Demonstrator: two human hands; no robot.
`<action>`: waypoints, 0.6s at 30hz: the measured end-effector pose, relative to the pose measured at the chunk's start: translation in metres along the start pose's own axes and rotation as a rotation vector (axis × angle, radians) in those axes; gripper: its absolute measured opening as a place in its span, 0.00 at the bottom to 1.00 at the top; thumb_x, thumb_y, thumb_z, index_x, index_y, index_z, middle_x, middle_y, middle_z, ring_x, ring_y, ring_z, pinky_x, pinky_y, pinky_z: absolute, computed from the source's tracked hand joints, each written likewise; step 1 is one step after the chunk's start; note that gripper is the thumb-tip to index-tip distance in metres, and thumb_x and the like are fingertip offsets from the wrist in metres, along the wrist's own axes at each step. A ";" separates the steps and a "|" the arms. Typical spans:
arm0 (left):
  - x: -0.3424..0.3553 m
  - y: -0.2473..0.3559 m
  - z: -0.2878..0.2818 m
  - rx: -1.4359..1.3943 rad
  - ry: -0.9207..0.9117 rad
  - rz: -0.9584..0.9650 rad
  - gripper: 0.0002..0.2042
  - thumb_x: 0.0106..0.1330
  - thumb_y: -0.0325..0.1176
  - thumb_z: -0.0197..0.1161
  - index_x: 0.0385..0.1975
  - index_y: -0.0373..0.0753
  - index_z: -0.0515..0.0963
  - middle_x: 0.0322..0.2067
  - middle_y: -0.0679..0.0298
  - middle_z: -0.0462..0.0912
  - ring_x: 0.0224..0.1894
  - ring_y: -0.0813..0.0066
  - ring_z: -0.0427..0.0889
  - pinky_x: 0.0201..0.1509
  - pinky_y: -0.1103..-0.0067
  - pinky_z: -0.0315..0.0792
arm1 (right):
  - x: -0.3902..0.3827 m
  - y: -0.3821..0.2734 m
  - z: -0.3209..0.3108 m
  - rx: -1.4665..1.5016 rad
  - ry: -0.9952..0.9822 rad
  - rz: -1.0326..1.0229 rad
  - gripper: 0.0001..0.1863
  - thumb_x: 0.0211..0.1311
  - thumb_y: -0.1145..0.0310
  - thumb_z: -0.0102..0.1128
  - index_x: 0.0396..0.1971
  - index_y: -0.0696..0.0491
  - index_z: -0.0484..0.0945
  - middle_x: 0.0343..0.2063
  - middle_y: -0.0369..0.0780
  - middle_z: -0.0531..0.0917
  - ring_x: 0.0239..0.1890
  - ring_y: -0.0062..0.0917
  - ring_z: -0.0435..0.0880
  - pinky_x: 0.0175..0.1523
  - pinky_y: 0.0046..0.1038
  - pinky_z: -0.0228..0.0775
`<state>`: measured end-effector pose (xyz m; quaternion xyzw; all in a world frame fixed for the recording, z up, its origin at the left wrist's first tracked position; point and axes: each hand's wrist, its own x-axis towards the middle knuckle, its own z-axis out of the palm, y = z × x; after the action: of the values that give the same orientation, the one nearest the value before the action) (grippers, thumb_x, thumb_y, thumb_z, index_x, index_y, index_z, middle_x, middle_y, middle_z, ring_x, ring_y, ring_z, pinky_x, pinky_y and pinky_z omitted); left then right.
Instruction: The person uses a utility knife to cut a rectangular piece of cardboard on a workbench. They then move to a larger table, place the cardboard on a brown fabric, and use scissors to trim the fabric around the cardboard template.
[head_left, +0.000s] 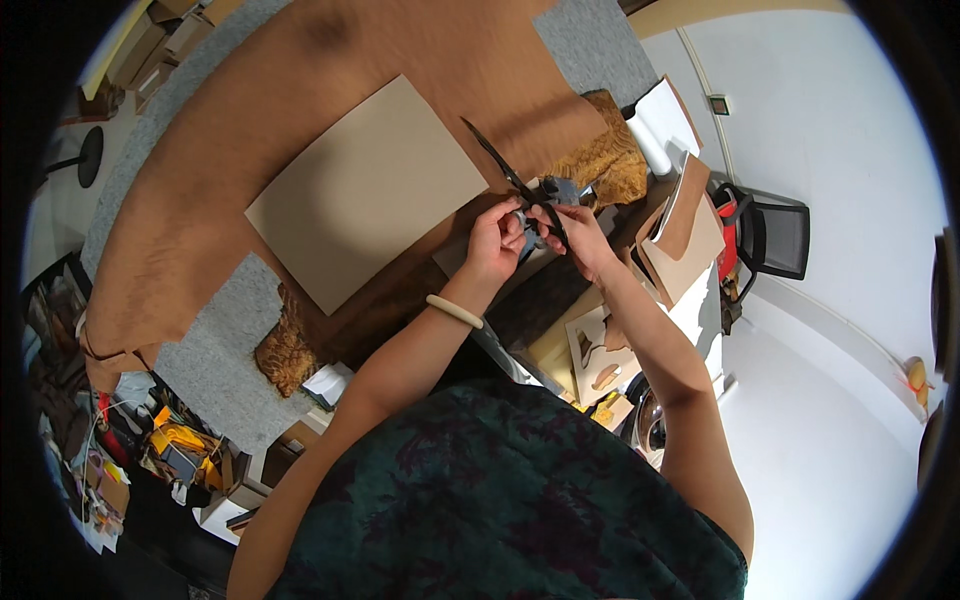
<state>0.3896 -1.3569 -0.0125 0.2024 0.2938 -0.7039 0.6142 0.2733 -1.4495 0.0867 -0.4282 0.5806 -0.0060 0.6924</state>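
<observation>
My right hand (578, 238) is closed round a long, narrow dark piece (492, 150), which tapers to a point on its far side and slants up to the left. Close beside it, my left hand (497, 238) has its fingers curled in, with something small and greyish at the fingertips that I cannot make out. Just past my hands lies a large beige sheet (365, 190), flat on a big brown leather hide (190, 240). Small grey and bluish things (562, 190) sit by my right fingers, partly hidden.
Grey felt (215, 350) covers the table under the hide. Mottled golden-brown pieces (612, 150) lie at the right and at the near left. Boards and a white roll (648, 145) stand at the right edge, with a black chair (778, 240) beyond. Cluttered bins (185, 450) fill the lower left.
</observation>
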 end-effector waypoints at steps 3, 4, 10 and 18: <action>-0.003 0.003 0.001 0.034 -0.015 -0.022 0.06 0.72 0.33 0.61 0.31 0.41 0.78 0.14 0.73 0.70 0.13 0.83 0.60 0.19 0.85 0.54 | 0.012 -0.008 0.005 -0.012 -0.011 -0.018 0.15 0.69 0.54 0.69 0.35 0.53 0.84 0.23 0.28 0.76 0.21 0.10 0.68 0.26 0.17 0.52; -0.004 0.004 0.002 0.037 -0.015 -0.025 0.07 0.72 0.33 0.60 0.31 0.40 0.78 0.14 0.73 0.70 0.12 0.83 0.60 0.19 0.85 0.54 | 0.016 -0.010 0.006 -0.019 -0.018 -0.033 0.16 0.69 0.54 0.69 0.34 0.52 0.84 0.23 0.28 0.76 0.21 0.10 0.68 0.26 0.18 0.52; -0.001 0.004 -0.004 0.038 -0.092 -0.030 0.08 0.72 0.34 0.58 0.32 0.37 0.78 0.13 0.73 0.69 0.12 0.84 0.59 0.19 0.85 0.53 | 0.030 -0.011 0.014 0.003 -0.017 -0.092 0.20 0.67 0.53 0.70 0.23 0.52 0.79 0.19 0.29 0.75 0.20 0.12 0.67 0.26 0.19 0.51; -0.002 0.003 -0.002 0.046 -0.044 -0.022 0.08 0.72 0.34 0.58 0.34 0.38 0.79 0.13 0.74 0.69 0.13 0.85 0.60 0.19 0.85 0.53 | 0.029 -0.008 0.016 0.021 0.010 -0.120 0.18 0.70 0.55 0.69 0.26 0.54 0.80 0.19 0.30 0.76 0.19 0.12 0.66 0.27 0.19 0.52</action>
<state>0.3924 -1.3541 -0.0136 0.1975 0.2660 -0.7215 0.6080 0.2995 -1.4601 0.0674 -0.4548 0.5573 -0.0555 0.6925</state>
